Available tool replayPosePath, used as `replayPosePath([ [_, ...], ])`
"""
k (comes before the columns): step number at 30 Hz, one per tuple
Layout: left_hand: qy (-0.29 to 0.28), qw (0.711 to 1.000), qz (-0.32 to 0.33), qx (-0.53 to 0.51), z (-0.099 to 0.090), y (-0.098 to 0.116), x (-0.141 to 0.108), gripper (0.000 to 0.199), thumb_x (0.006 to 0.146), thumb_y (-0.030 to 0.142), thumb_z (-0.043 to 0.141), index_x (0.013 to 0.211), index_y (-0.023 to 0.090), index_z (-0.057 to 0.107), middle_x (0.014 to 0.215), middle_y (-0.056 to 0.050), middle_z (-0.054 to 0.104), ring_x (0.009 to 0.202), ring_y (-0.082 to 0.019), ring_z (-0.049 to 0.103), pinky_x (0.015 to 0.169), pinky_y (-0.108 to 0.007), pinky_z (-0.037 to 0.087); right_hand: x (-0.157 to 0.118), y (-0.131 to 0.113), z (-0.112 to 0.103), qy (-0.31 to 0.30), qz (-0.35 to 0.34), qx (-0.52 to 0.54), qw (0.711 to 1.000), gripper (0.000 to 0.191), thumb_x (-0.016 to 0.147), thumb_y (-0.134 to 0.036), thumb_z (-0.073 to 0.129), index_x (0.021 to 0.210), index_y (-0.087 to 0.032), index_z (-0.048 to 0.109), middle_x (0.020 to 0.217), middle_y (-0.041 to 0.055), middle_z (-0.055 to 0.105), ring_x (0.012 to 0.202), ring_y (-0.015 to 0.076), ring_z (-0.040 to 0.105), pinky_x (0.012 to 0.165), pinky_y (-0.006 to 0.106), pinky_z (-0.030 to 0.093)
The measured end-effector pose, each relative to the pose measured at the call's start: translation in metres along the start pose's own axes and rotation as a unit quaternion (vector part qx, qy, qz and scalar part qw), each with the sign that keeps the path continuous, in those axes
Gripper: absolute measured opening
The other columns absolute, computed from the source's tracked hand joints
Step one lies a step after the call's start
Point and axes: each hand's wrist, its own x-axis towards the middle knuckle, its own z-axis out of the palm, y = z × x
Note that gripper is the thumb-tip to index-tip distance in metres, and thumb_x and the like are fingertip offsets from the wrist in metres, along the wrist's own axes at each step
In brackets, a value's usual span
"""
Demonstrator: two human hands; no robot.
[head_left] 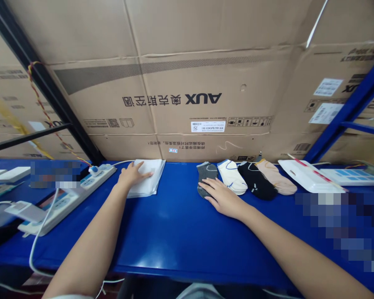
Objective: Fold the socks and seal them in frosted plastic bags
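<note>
My left hand (134,174) lies with fingers spread on a stack of white, filmy bags or sheets (154,180) at the back of the blue table. On the right, my right hand (220,195) rests flat over a dark grey sock (206,169), hiding its middle. Beside that sock, a white sock (231,176) with blue lines, a black sock (257,180) and a pale pink sock (276,176) lie in a row, slightly overlapping. Whether each is a single or a folded pair, I cannot tell.
A white power strip (71,197) with plugs and a cable (34,249) runs along the left. At right lie a white plastic tray-like piece (308,178) and a red-and-white stick (318,172). Cardboard (174,74) walls the back between metal posts (349,91).
</note>
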Motion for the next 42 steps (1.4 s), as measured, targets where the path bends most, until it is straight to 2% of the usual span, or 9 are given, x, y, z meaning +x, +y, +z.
replayPosePath([
  [5, 0.100, 0.993, -0.046, -0.052, -0.009, 0.017, -0.014, 0.094, 0.073, 0.079, 0.054, 0.150, 0.027, 0.039, 0.159, -0.021, 0.022, 0.133, -0.053, 0.036, 0.102, -0.059, 0.034, 0.004, 0.001, -0.024, 0.062, 0.060, -0.030, 0.996, 0.053, 0.097, -0.048, 0.044, 0.143, -0.023, 0.047, 0.151, 0.0099, 0.045, 0.141, 0.0294, 0.038, 0.118, 0.054, 0.024],
  [9, 0.228, 0.964, 0.094, -0.100, -0.013, 0.057, -0.036, 0.069, 0.087, 0.064, 0.049, 0.144, 0.025, 0.047, 0.155, -0.016, 0.034, 0.138, -0.040, 0.035, 0.109, -0.053, 0.031, -0.005, 0.046, -0.053, 0.111, 0.245, -0.122, 0.955, 0.048, 0.097, -0.038, 0.040, 0.136, -0.016, 0.055, 0.147, 0.0143, 0.049, 0.139, 0.0325, 0.039, 0.117, 0.056, 0.022],
  [14, 0.088, 0.895, 0.417, -0.134, 0.004, 0.131, -0.084, 0.056, 0.097, 0.057, 0.037, 0.140, 0.025, 0.051, 0.150, -0.008, 0.045, 0.138, -0.027, 0.039, 0.115, -0.045, 0.028, -0.038, 0.118, -0.071, 0.034, 0.425, -0.149, 0.892, 0.052, 0.095, -0.042, 0.037, 0.131, -0.012, 0.058, 0.141, 0.0200, 0.052, 0.132, 0.0363, 0.045, 0.106, 0.056, 0.036],
  [17, 0.025, 0.867, 0.481, -0.130, 0.014, 0.172, -0.098, 0.057, 0.098, 0.055, 0.033, 0.142, 0.022, 0.049, 0.153, -0.010, 0.042, 0.142, -0.027, 0.035, 0.118, -0.044, 0.024, -0.054, 0.136, -0.075, 0.002, 0.420, -0.141, 0.896, 0.056, 0.095, -0.051, 0.034, 0.136, -0.019, 0.056, 0.149, 0.0146, 0.045, 0.138, 0.0358, 0.038, 0.111, 0.060, 0.028],
  [22, -0.053, 0.897, 0.402, -0.179, 0.026, 0.221, -0.078, 0.061, 0.101, 0.043, 0.021, 0.148, 0.007, 0.038, 0.157, -0.016, 0.033, 0.147, -0.022, 0.026, 0.120, -0.035, 0.018, -0.060, 0.135, -0.071, -0.107, 0.479, -0.073, 0.868, 0.075, 0.089, -0.067, 0.037, 0.152, -0.028, 0.034, 0.163, 0.0114, 0.020, 0.148, 0.0404, 0.017, 0.114, 0.063, 0.020],
  [26, -0.093, 0.924, 0.342, -0.142, 0.041, 0.244, -0.072, 0.075, 0.097, 0.056, 0.022, 0.153, 0.006, 0.026, 0.162, -0.019, 0.014, 0.151, -0.028, 0.006, 0.121, -0.046, 0.006, -0.054, 0.130, -0.063, -0.136, 0.514, -0.053, 0.845, 0.082, 0.089, -0.071, 0.031, 0.157, -0.029, 0.015, 0.165, 0.0096, 0.002, 0.149, 0.0418, 0.002, 0.115, 0.065, 0.011],
  [31, -0.078, 0.927, 0.343, -0.131, 0.047, 0.262, -0.097, 0.093, 0.086, 0.079, 0.019, 0.158, 0.022, 0.009, 0.164, -0.014, -0.002, 0.149, -0.036, -0.007, 0.118, -0.057, -0.002, -0.046, 0.129, -0.057, -0.122, 0.524, -0.056, 0.841, 0.080, 0.089, -0.070, 0.029, 0.157, -0.029, 0.017, 0.165, 0.0123, 0.007, 0.148, 0.0459, 0.004, 0.111, 0.070, 0.009],
  [35, -0.098, 0.921, 0.357, -0.120, 0.041, 0.271, -0.106, 0.080, 0.083, 0.082, 0.018, 0.152, 0.044, 0.026, 0.165, 0.002, -0.006, 0.147, -0.044, -0.011, 0.114, -0.064, -0.006, -0.044, 0.134, -0.051, -0.103, 0.525, -0.057, 0.843, 0.076, 0.092, -0.065, 0.029, 0.157, -0.027, 0.017, 0.165, 0.0130, 0.010, 0.148, 0.0461, 0.007, 0.112, 0.069, 0.013],
  [42, -0.121, 0.924, 0.348, -0.107, 0.043, 0.276, -0.105, 0.074, 0.085, 0.077, 0.028, 0.149, 0.042, 0.037, 0.165, 0.002, 0.004, 0.146, -0.047, -0.012, 0.112, -0.066, -0.009, -0.039, 0.129, -0.048, -0.065, 0.530, -0.081, 0.842, 0.070, 0.094, -0.058, 0.029, 0.155, -0.023, 0.027, 0.161, 0.0165, 0.021, 0.145, 0.0469, 0.017, 0.110, 0.071, 0.013],
])
